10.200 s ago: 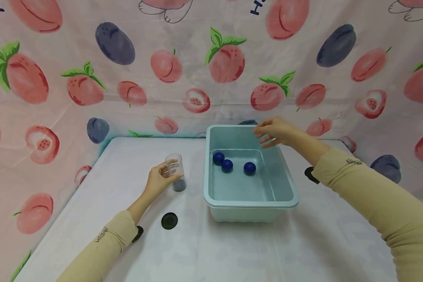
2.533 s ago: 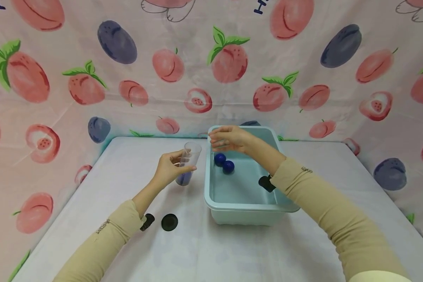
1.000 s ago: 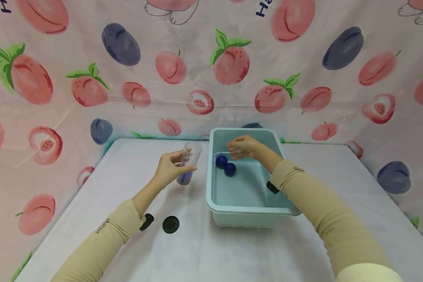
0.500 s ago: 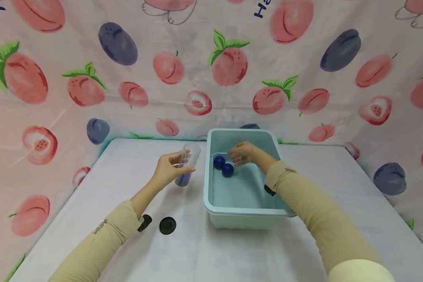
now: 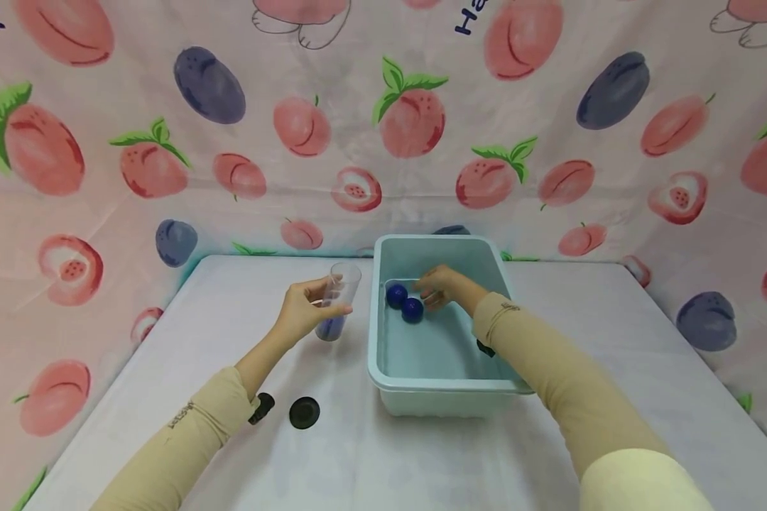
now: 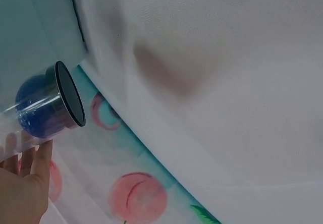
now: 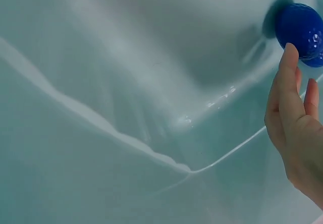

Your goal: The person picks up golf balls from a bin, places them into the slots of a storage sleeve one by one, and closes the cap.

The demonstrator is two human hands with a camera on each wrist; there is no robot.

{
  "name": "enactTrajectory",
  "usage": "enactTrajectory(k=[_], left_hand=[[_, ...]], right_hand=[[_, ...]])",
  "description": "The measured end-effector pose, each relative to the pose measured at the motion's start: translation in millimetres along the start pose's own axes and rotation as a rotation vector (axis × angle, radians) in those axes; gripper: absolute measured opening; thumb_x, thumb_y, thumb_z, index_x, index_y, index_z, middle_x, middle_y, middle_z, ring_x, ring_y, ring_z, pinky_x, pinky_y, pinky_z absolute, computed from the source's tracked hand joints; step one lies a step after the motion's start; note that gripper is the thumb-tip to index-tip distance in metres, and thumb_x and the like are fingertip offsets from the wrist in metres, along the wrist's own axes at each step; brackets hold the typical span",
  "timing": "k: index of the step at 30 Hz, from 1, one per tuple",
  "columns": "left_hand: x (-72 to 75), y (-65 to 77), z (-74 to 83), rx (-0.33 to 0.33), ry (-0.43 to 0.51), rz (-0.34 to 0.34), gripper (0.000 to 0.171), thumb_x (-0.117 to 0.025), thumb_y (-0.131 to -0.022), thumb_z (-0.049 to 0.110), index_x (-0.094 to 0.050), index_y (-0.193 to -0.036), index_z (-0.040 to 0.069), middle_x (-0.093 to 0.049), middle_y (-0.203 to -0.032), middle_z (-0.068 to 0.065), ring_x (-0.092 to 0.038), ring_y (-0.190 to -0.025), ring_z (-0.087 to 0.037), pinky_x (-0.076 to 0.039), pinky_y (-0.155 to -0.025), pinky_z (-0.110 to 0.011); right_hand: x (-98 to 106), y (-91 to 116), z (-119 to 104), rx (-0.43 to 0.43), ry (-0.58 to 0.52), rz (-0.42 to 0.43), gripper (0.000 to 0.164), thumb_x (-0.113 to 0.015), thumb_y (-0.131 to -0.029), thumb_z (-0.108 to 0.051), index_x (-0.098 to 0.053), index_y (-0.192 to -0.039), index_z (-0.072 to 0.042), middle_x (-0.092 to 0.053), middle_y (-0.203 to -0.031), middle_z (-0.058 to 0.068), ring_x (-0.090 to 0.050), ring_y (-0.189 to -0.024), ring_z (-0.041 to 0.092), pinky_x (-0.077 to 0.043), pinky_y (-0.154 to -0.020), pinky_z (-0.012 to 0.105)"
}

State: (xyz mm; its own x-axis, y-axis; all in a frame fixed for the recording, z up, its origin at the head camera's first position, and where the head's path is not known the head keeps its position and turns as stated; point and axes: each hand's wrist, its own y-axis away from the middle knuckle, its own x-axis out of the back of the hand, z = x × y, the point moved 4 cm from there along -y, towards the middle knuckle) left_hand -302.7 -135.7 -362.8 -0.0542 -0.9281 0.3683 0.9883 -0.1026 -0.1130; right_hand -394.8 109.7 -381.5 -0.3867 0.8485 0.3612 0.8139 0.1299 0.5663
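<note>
My left hand (image 5: 299, 312) grips a clear plastic tube (image 5: 344, 284) around its side, slightly tilted, just left of the basin. A blue ball (image 6: 38, 105) sits inside the tube against its dark end cap (image 6: 69, 94). My right hand (image 5: 444, 287) reaches down into the light blue basin (image 5: 447, 384). Two blue balls lie there side by side at the left: the farther ball (image 5: 396, 296) and the nearer ball (image 5: 412, 309). In the right wrist view, the extended fingers (image 7: 288, 77) are right at a ball's edge (image 7: 299, 30), not wrapped round it.
A round black lid (image 5: 304, 412) lies on the white-covered table (image 5: 358, 461) in front of the left hand. Behind the table hangs a fruit-print cloth (image 5: 415, 184). The basin's raised walls surround the right hand.
Over the earlier frames one of three balls left the basin; one now shows in the tube. The tube was raised and tilted. My right hand moved from the basin's left rim down beside the balls.
</note>
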Motion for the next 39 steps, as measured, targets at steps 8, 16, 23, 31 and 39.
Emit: enactTrajectory(k=[8,16,23,31,39], left_hand=[[0.8,1.3,1.3,-0.023,0.038,-0.007,0.058,-0.079,-0.074,0.009,-0.058,-0.128,0.004,-0.058,-0.131,-0.016,-0.059,-0.115,-0.034,-0.051,-0.095,-0.042],[0.0,2.2,1.0,-0.022,0.041,-0.003,0.058,-0.079,-0.075,0.009,-0.058,-0.128,0.002,-0.056,-0.133,-0.015,-0.059,-0.115,-0.032,-0.051,-0.096,-0.042],[-1.6,2.4,-0.6,-0.006,0.054,-0.001,0.058,-0.079,-0.074,0.008,-0.058,-0.128,0.002,-0.056,-0.133,-0.016,-0.059,-0.115,-0.033,-0.05,-0.096,-0.042],[-3.3,3.3,-0.7,0.008,0.056,-0.005,0.059,-0.079,-0.075,0.009,-0.057,-0.129,0.004,-0.055,-0.134,-0.017,-0.059,-0.116,-0.032,-0.049,-0.098,-0.043],[-2.2,0.9,-3.4,-0.011,0.059,-0.004,0.058,-0.079,-0.075,0.01,-0.058,-0.128,0.003,-0.058,-0.131,-0.016,-0.06,-0.115,-0.031,-0.05,-0.097,-0.042]], right_hand=[[-5.8,-8.2,4.2,-0.037,0.075,0.012,0.061,-0.06,-0.09,-0.01,-0.032,-0.142,0.002,-0.05,-0.129,0.027,-0.058,-0.106,0.034,-0.053,-0.092,0.041],[-10.3,-8.4,9.2,-0.072,0.167,0.003,0.059,-0.066,-0.088,-0.018,-0.038,-0.134,0.004,-0.053,-0.105,0.018,-0.062,-0.083,0.026,-0.056,-0.086,0.036],[-19.8,-27.1,15.7,-0.085,0.2,-0.07,0.056,-0.073,-0.083,-0.021,-0.047,-0.124,0.006,-0.055,-0.11,0.02,-0.067,-0.084,0.026,-0.059,-0.078,0.031],[-13.2,-61.4,25.1,-0.081,0.189,-0.056,0.068,-0.071,-0.082,-0.012,-0.035,-0.136,0.009,-0.049,-0.123,0.029,-0.064,-0.097,0.036,-0.058,-0.08,0.036],[-13.1,29.2,-9.0,-0.014,0.136,-0.058,0.07,-0.056,-0.091,-0.008,-0.016,-0.145,0.009,-0.037,-0.139,0.032,-0.05,-0.12,0.039,-0.048,-0.101,0.04]])
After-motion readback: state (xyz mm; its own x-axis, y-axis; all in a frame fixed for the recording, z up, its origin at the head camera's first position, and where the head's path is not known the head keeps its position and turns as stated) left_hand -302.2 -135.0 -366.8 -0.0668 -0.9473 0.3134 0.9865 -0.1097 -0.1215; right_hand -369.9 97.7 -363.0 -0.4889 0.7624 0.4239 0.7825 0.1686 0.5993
